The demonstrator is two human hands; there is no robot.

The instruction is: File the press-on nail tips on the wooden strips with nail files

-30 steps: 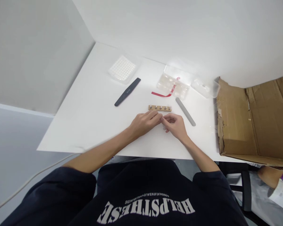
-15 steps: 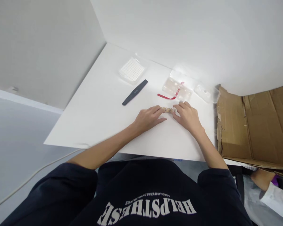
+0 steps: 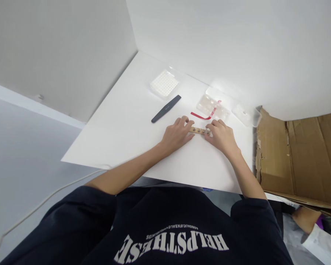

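1. A clear box with a white gridded insert (image 3: pixel 164 83) lies toward the back of the desk (image 3: pixel 113 140), with a dark file (image 3: pixel 166 108) slanted in front of it; neither is touched
2. The left hand (image 3: pixel 178 131) is at the left end of the wooden strip (image 3: pixel 196 130), thumb on the near side and fingers on the far side; it seems to steady the strip, though I cannot tell how firmly it grips
3. The wooden strip lies on the desk between the hands, its small metallic studs (image 3: pixel 203 131) showing in a row; a second ago the fingertips met in front of it, and now the hands are apart at its two ends, which suggests attention has passed to the strip itself
4. A red ribbon (image 3: pixel 201 117) curls just behind the strip and across a clear compartment case (image 3: pixel 205 104)
5. The right hand (image 3: pixel 223 135) has finger and thumb bent around the rightmost stud; whether they pinch it or some small clear piece, I cannot tell
6. A clear tray (image 3: pixel 244 114) lies near a torn cardboard box (image 3: pixel 309 158) at the far right
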